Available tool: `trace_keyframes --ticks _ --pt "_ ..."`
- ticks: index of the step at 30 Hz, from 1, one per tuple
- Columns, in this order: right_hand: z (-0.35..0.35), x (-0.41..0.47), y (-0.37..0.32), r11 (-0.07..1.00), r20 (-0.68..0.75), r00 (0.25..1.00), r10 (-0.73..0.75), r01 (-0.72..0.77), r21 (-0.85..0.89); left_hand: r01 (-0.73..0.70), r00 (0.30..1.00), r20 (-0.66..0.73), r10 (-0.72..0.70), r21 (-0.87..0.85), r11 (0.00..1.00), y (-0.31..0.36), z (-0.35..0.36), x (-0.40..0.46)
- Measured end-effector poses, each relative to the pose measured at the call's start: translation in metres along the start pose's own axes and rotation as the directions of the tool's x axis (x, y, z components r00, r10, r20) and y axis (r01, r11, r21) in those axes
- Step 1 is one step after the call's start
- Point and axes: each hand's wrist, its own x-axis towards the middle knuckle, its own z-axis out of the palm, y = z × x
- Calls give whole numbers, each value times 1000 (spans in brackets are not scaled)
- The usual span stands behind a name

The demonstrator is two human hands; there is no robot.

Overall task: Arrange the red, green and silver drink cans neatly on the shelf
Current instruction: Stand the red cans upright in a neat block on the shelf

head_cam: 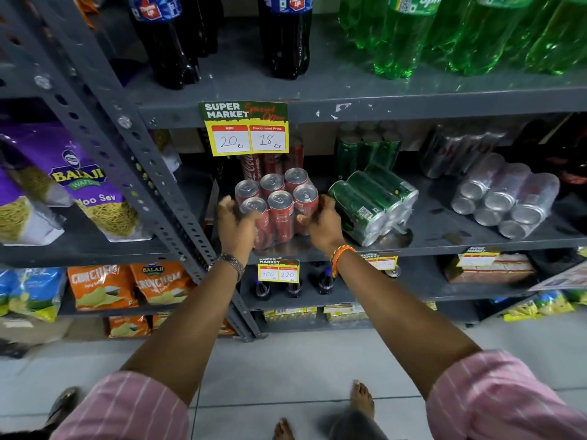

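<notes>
Because the wrapped red six-pack (278,206) stands upright at frame centre, my left hand (236,225) and right hand (320,222) clamp its sides, squaring it; green pack (373,206) and silver pack (505,198) lie toppled rightward.

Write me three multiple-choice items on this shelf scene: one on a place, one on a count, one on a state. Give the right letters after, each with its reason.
1. Where does the green can pack lie relative to the red can pack?
A. To its right
B. To its left
C. On the shelf above

2. How many can tops show on the red can pack?
A. Four
B. Six
C. Nine

3. How does the silver can pack rest?
A. Upright
B. Tipped on its side
C. Held in a hand

Answers: 1 A, it lies just beyond the right hand. 2 B, two rows of three tops. 3 B, its can ends face the camera; the left hand and right hand grip the red pack.
</notes>
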Motion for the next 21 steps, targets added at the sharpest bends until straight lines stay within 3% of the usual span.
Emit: trace_keyframes --ticks 4,7,16,21 --pt "14 -30 -12 976 -207 976 64 -18 216 24 999 27 -25 65 998 31 -1 15" --pt "32 -45 -21 955 -239 970 55 18 295 8 994 110 -23 134 991 41 4 35" --pt "28 -23 -27 973 -126 992 -8 37 227 22 993 112 -45 200 979 24 -3 34" --pt "18 54 -17 1000 136 991 -16 12 28 47 996 77 -51 53 997 -4 -6 0"
